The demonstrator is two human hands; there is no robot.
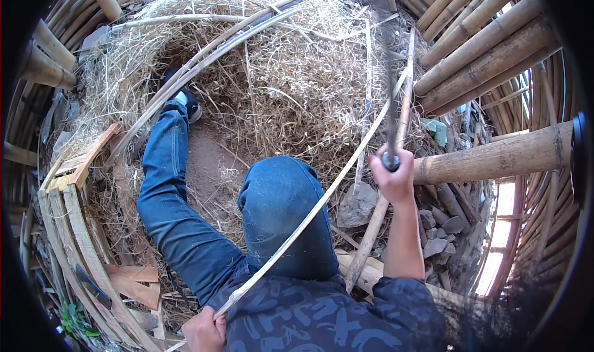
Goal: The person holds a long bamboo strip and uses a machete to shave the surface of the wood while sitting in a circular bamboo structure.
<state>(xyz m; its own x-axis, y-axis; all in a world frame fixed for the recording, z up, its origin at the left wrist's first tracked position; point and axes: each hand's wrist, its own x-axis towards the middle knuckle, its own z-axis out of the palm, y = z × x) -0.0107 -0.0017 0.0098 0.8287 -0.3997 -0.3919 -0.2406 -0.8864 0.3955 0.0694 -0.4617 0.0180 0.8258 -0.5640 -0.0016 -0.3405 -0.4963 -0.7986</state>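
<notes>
Bamboo poles (486,52) form a slatted wall at right, and pale curled shavings (297,113) cover the ground between the walls. Bare soil (207,160) shows near the seated person's legs, which are in blue jeans (162,197). At left, a wooden crate (73,216) stands tilted, with a small green plant (75,320) near its lower end.

The left hand (204,331), low in view by the dark patterned shirt (309,315), is closed around one end of a long pale strip (281,248). From there the strip slants up and to the right, over the bent knee (278,188), with its far part above the shavings. The right hand (393,173) grips the dark handle of a long knife (390,104), its blade pointing away from the body and blurred. Blade and strip cross in view; whether they touch cannot be told.

Beside the right forearm lie grey stones (359,204) and a rough stick (371,237). Other long strips (207,58) stretch across the shavings at upper left, passing over the shoe (193,107).
</notes>
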